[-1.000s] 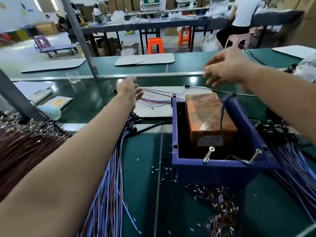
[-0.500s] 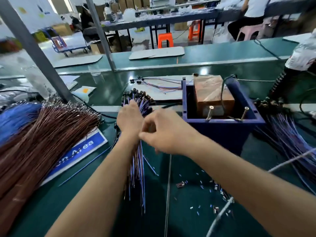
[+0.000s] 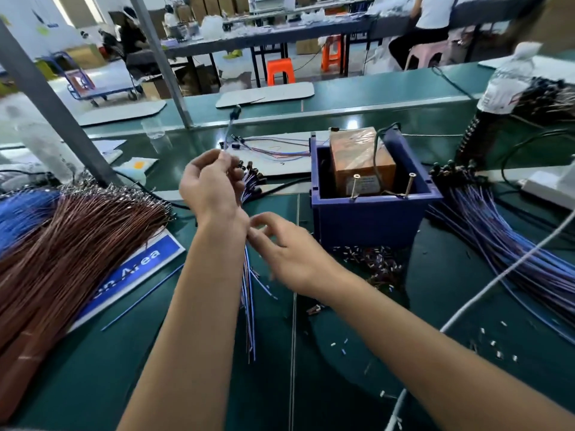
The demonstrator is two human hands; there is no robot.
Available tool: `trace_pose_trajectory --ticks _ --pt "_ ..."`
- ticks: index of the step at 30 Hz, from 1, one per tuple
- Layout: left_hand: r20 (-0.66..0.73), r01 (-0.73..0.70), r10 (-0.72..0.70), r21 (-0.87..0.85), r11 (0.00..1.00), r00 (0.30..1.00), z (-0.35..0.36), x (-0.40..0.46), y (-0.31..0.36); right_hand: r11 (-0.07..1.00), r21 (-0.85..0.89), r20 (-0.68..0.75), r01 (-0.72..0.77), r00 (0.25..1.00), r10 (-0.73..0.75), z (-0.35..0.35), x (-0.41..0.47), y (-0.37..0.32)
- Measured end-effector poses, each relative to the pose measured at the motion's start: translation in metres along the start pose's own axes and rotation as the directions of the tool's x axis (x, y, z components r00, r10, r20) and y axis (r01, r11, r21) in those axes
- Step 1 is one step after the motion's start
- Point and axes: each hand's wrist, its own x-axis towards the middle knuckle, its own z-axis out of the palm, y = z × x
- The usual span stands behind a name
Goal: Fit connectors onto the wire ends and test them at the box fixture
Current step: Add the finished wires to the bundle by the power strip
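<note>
Green workbench (image 3: 130, 362), blue box fixture (image 3: 370, 219), orange stools (image 3: 280, 71) behind

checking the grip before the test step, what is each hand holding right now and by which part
The left hand pinches a single wire partway along, its connector end above. The right hand reaches to the wire bundle below; whether it grips cannot be told.

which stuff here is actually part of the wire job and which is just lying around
Part of the job:
- wire bundle gripped by the left hand
- right hand by its strands
- blue box with two screws
- brown wires
- finished wires

Lying about:
- water bottle
- blue sign
- white cable
- wire scraps
</note>
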Motion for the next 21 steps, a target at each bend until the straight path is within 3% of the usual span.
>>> trace_pose_trajectory --ticks 3,5,9,12,17,19,20,21 --pt "0.131 0.189 -0.149 -0.391 0.901 0.98 0.014 -0.018 0.007 0.966 0.246 0.026 0.077 0.996 -0.086 -0.007 -0.015 -0.005" --pt "0.234 0.305 -0.208 -0.534 0.789 0.95 0.023 -0.027 0.01 0.917 0.395 0.025 0.057 0.997 -0.073 -0.022 -0.024 -0.005" --pt "0.461 0.461 -0.21 -0.542 0.703 0.862 0.037 -0.04 0.018 0.874 0.482 0.037 0.059 0.996 -0.087 -0.063 -0.039 0.001" --pt "0.521 0.454 -0.16 -0.504 0.735 0.838 0.043 -0.042 0.029 0.892 0.425 -0.028 0.154 0.987 -0.157 -0.1 -0.047 0.008" --pt "0.538 0.243 0.059 -0.473 0.847 0.841 0.04 -0.035 0.045 0.955 0.24 -0.031 0.173 0.985 -0.171 -0.158 -0.059 0.042" --pt "0.526 -0.047 0.194 -0.279 0.959 0.828 0.036 -0.036 0.04 0.981 0.144 -0.042 0.133 0.991 -0.128 -0.172 -0.067 0.061" --pt "0.549 -0.26 0.275 -0.107 0.96 0.789 0.034 -0.041 0.034 0.987 0.127 -0.042 0.102 0.994 -0.097 -0.175 -0.072 0.07" --pt "0.617 -0.465 0.343 0.043 0.884 0.709 0.033 -0.049 0.023 0.989 0.125 -0.037 0.074 0.997 -0.07 -0.177 -0.076 0.078"
